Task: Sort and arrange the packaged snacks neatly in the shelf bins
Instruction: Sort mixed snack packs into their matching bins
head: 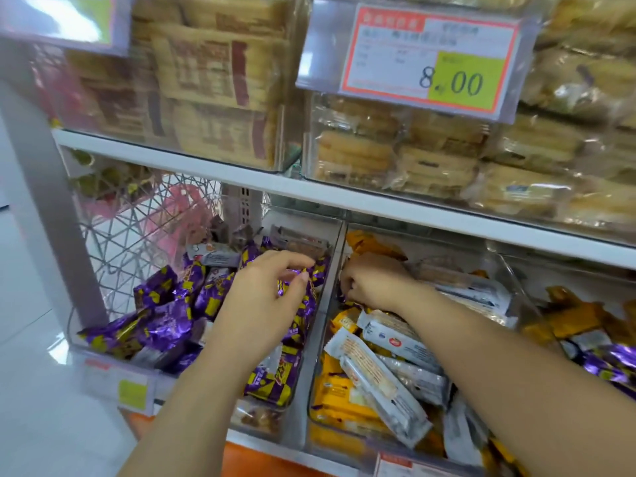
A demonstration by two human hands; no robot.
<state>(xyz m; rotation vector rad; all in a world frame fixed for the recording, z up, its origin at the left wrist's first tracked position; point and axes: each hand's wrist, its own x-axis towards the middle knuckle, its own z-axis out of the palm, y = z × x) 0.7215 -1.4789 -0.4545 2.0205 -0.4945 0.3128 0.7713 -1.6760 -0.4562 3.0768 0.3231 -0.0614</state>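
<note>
Head view: I see both arms reaching into the clear bins under the white shelf (213, 168). The left hand (272, 297) lies over the heap of purple packs (165, 304) in the left bin (103, 359). Its fingers are loosely spread and only gently bent, touching the wrappers near the bin's back right corner, and I see nothing clasped in them. A few grey-white packs (216, 256) lie at the back of that heap.

The right hand (371, 284) is in the middle bin (347, 442), just beside its left wall. Its fingers (347, 282) are curled downward. A scrap of purple shows under them, but I cannot tell whether they grip it. That bin holds mixed white packs (378, 373) and yellow packs (334, 390), lying at all angles.

The right bin (516, 280) holds more yellow and purple packs, jumbled together. Above the shelf, clear boxes hold pale biscuits (440, 160), with a price tag (430, 60) reading 8.00.
</note>
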